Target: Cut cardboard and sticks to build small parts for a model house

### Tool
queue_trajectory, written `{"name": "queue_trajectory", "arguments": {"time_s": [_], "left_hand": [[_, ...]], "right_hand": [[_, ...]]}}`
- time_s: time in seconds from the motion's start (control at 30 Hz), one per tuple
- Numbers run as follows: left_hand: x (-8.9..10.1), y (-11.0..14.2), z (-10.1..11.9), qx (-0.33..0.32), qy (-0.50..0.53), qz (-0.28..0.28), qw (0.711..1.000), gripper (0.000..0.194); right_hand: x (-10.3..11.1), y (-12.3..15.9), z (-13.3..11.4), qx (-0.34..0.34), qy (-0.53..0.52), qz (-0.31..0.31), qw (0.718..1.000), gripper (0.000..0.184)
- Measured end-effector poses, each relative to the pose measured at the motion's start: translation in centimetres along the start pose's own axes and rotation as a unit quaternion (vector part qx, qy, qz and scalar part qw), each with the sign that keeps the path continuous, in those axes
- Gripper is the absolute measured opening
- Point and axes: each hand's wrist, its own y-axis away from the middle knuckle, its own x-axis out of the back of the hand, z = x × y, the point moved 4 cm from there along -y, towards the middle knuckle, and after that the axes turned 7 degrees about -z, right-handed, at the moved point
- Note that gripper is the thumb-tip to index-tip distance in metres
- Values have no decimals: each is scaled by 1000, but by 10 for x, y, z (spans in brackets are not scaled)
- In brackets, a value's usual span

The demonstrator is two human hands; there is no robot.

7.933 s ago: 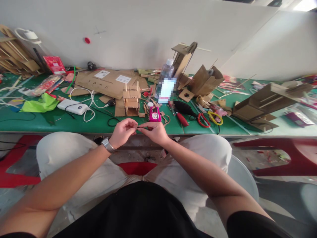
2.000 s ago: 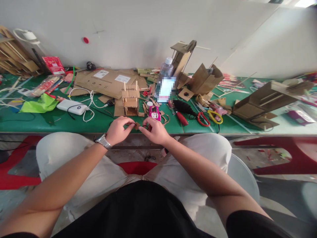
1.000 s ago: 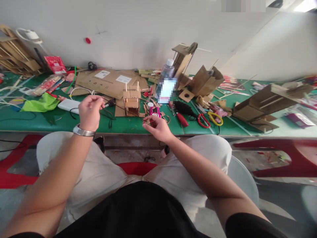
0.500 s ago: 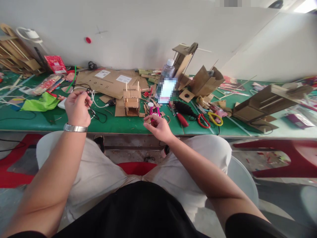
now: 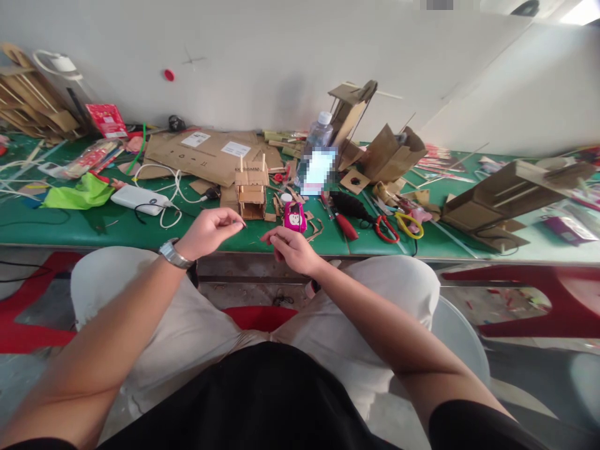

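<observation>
Cardboard open-fronted box (image 5: pixel 252 176) stands near left hand (image 5: pixel 210 232).

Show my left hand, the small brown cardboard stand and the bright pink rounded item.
Left hand (image 5: pixel 207 234), head view: thumb base.
Small brown cardboard stand (image 5: pixel 252 177), head view: upper front panel.
Bright pink rounded item (image 5: pixel 294 215), head view: white patch.

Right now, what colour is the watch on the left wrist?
The watch is silver, band included; the head view, the only one, shows it.
</observation>
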Motion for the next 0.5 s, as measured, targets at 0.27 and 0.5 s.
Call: {"name": "queue_trajectory", "arguments": {"time_s": [0.27,0.5], "left_hand": [[-35,5,-4,-21,-17,-108,994,24],[9,-1,-7,-23,-263,17,964,26]], "right_hand": [[-23,2,-9,-12,-56,-185,981,57],[-10,1,-8,-48,-99,-162,981,59]]}}
